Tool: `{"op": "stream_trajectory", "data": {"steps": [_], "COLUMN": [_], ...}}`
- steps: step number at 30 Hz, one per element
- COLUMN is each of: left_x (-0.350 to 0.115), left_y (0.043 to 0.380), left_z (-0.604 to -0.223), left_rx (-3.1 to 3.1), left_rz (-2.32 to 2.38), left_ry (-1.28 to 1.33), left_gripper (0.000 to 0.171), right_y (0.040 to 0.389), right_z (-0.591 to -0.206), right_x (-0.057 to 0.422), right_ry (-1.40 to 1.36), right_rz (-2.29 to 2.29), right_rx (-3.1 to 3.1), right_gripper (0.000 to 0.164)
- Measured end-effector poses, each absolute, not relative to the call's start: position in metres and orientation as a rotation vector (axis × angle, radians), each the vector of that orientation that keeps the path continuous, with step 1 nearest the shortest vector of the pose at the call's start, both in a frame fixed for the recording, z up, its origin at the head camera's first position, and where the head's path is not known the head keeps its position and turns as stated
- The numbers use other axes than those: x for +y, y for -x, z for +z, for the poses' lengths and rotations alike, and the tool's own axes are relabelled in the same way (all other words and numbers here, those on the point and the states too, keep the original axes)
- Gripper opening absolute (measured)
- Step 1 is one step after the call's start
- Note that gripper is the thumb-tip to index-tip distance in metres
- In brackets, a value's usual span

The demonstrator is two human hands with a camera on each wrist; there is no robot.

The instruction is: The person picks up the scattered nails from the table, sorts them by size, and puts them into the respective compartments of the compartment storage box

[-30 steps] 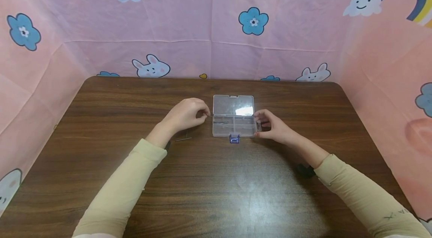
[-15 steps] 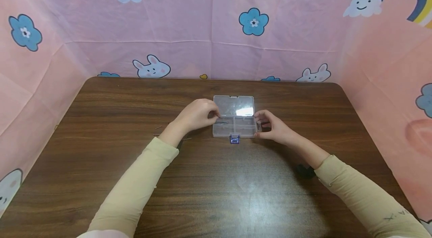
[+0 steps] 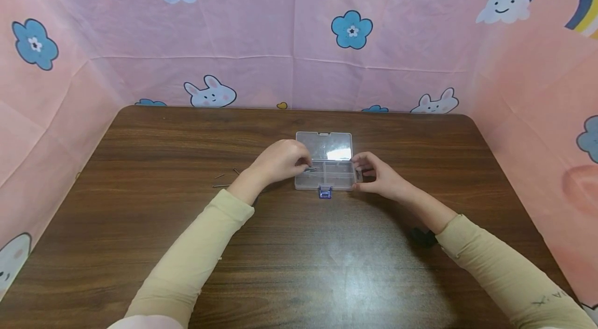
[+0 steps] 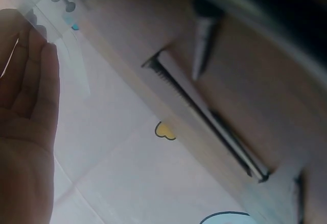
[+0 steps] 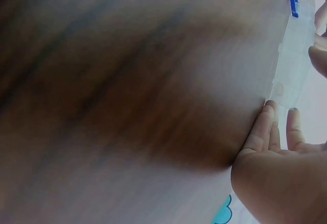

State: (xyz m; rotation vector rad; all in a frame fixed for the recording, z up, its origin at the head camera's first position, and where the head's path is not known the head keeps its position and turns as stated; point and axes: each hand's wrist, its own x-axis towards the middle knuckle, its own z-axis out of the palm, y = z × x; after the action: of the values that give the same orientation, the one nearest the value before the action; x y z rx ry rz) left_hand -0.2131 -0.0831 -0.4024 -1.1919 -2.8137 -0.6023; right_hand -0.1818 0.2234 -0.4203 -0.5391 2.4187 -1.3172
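A clear plastic compartment box (image 3: 310, 182) lies with its lid (image 3: 317, 145) swung back and its blue latch (image 3: 325, 193) facing the person. My left hand (image 3: 284, 160) is over the back left compartment, thumb and fingertips pinched together around a nail mostly hidden by the hand. Metal nails (image 3: 311, 169) show in that compartment right at the fingertips. My right hand (image 3: 379, 177) grips the box's right end, thumb at the front corner and fingers at the back one. In the right wrist view, fingertips (image 5: 270, 104) of this hand touch the box's edge.
Several loose nails (image 3: 221, 186) lie on the brown wooden table (image 3: 374, 277) left of the box, partly behind the left wrist. The left wrist view shows long nails (image 4: 209, 117) close up. A pink patterned cloth (image 3: 261, 33) hangs around the table's back and sides.
My left hand has moved right, from beside the box to over its back left compartment, uncovering nails on the table behind it. The right hand keeps its grip on the box.
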Motion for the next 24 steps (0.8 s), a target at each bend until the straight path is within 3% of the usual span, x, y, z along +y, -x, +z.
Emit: {"op": "stream_trajectory", "data": {"steps": [24], "left_x": [-0.091], "left_y": [0.214], "left_z": [-0.399], "left_rx": [-2.774], "left_rz": [-0.590], "left_ry": [1.166], "left_gripper": [0.013], "right_y": [0.182], "right_z": [-0.421], "right_x": [0.224], "right_ry": [0.547], "right_rz": [-1.322], "right_rx": [2.418], "right_gripper": [0.061]}}
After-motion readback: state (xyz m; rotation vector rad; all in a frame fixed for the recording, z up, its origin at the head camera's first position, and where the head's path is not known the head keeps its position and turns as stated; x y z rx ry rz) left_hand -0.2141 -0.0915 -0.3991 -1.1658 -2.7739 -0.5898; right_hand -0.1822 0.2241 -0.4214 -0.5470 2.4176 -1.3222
